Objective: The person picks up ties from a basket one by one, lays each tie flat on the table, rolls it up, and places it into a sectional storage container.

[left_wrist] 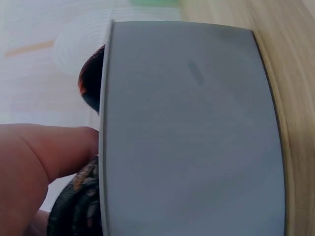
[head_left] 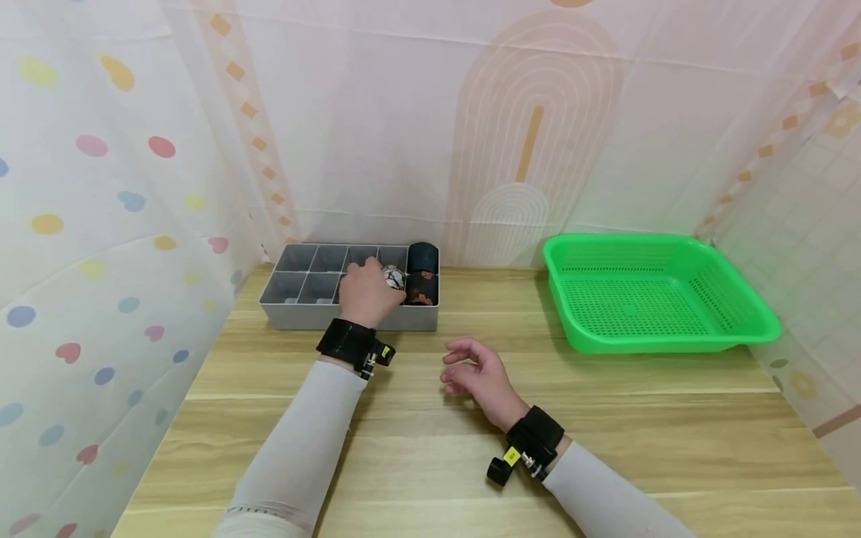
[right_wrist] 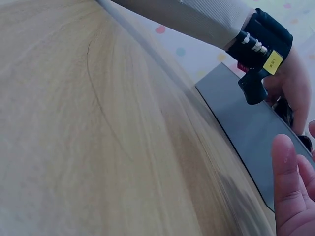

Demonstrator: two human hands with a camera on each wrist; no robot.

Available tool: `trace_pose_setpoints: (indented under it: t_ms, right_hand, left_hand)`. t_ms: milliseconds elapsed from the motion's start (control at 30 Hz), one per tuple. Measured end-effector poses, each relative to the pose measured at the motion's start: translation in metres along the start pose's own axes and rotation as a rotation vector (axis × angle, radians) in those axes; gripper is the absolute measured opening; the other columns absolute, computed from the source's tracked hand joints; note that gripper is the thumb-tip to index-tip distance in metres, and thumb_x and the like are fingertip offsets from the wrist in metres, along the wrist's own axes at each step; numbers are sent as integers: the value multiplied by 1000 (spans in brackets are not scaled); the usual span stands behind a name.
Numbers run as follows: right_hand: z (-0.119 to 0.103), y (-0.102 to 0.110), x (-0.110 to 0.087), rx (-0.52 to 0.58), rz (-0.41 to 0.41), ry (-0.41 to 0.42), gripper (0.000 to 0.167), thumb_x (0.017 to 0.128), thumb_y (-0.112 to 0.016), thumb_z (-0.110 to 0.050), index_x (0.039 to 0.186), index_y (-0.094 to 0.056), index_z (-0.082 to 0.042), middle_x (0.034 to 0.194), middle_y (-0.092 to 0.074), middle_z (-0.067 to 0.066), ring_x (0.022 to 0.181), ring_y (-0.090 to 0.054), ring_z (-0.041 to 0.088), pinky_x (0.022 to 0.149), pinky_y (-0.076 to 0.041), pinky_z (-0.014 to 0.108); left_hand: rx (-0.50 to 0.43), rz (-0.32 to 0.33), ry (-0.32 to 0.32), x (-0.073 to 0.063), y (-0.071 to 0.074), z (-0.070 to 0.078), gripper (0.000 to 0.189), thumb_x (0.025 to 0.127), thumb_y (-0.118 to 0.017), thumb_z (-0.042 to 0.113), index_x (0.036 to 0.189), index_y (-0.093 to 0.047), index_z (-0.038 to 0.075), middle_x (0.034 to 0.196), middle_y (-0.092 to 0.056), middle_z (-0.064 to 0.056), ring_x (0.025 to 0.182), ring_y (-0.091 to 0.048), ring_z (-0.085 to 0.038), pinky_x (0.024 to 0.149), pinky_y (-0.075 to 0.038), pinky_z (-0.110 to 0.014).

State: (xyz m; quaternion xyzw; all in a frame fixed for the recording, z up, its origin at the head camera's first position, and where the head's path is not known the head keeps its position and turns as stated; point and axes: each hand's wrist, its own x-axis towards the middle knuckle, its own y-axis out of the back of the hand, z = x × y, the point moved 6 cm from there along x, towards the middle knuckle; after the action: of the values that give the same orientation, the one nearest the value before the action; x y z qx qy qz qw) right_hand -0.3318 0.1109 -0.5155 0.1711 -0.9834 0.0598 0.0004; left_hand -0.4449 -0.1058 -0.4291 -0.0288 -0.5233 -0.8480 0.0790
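Note:
The left hand [head_left: 368,293] reaches into a grey divided box [head_left: 350,317]. Its thumb and fingers are curled round a dark patterned roll [left_wrist: 76,204], mostly hidden behind the box wall in the left wrist view. Just right of that hand, a black-and-white patterned roll [head_left: 393,277] shows in a compartment. The rightmost column holds a dark teal roll [head_left: 422,257] at the back and a dark roll with orange marks [head_left: 422,288] in front. Above the wooden table, the right hand [head_left: 480,377] hangs with loosely bent fingers, holding nothing.
A green perforated basket [head_left: 673,345] stands at the right on the wooden table [head_left: 430,463]. Behind the box and basket hangs a patterned curtain [head_left: 377,149]; another with coloured dots borders the left side. Several left compartments of the box hold no rolls.

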Motion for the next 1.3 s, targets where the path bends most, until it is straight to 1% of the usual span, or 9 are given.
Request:
trace_pose_setpoints:
  t_ms: [267, 467, 633, 767, 900, 1000, 1133, 1233, 1300]
  right_hand:
    - [2, 0, 0, 5, 1, -22, 47, 98, -58, 9, 144, -47, 14, 128, -56, 33, 88, -72, 11, 76, -63, 26]
    - [3, 0, -1, 2, -3, -26, 47, 99, -59, 8, 144, -47, 14, 123, -59, 26, 89, -72, 12, 77, -63, 26]
    - [2, 2, -2, -34, 9, -35, 48, 98, -60, 5, 144, -49, 12, 126, -59, 27, 89, -72, 13, 78, -63, 28]
    - [-9, 21, 5, -111, 59, -38, 47, 97, -60, 1, 143, -52, 10, 124, -63, 25, 90, -72, 15, 78, -64, 32]
    - [-29, 51, 11, -160, 90, -58, 43, 101, -57, -2, 141, -52, 12, 118, -65, 17, 94, -71, 20, 84, -63, 34]
    - [-48, 71, 11, -379, 106, 9, 36, 103, -61, -6, 135, -59, 10, 116, -68, 19, 99, -71, 27, 88, -63, 40]
    - [-70, 77, 7, -1010, 143, 202, 36, 99, -72, -22, 129, -70, -1, 127, -71, 21, 115, -70, 37, 99, -58, 52]
    - [-76, 64, 4, -1414, 130, 339, 42, 98, -75, -33, 131, -72, -6, 137, -69, 22, 131, -63, 43, 114, -47, 58]
    - [-74, 54, 2, -1556, 111, 378, 45, 98, -74, -36, 133, -71, -8, 142, -66, 24, 140, -56, 48, 118, -42, 61]
  left_hand:
    - [-47, -4, -101, -6, 20, 10, 47, 86, -72, 29, 120, -66, -3, 107, -73, -24, 98, -69, -43, 86, -58, -55]
    - [-22, -10, -154, -7, 14, 12, 25, 89, -68, 17, 108, -71, 0, 101, -76, -20, 91, -70, -38, 82, -58, -50]
    - [-60, 6, -150, -10, 15, 11, 28, 92, -69, 19, 113, -72, -1, 100, -76, -19, 91, -71, -38, 84, -58, -51]
    - [-116, 16, -192, -13, 24, 20, 39, 98, -68, 25, 127, -70, 0, 100, -76, -16, 90, -71, -35, 85, -57, -50]
    - [-120, -11, -317, -24, 18, 42, 34, 99, -69, 27, 126, -71, 5, 98, -78, -8, 85, -71, -26, 80, -56, -43]
    - [-78, -85, -424, -44, 1, 61, 27, 99, -71, 26, 120, -74, 9, 95, -78, -4, 80, -71, -21, 76, -56, -39]
    - [144, -148, -572, -81, -27, 70, 22, 98, -74, 32, 110, -77, 14, 95, -77, -2, 82, -71, -20, 72, -59, -38]
    - [366, -82, -685, -103, -38, 59, 23, 96, -77, 40, 102, -79, 17, 97, -75, -4, 87, -67, -24, 70, -59, -39]
    - [459, -19, -738, -112, -41, 48, 26, 94, -80, 43, 99, -78, 18, 98, -71, -7, 89, -60, -27, 69, -57, -38]
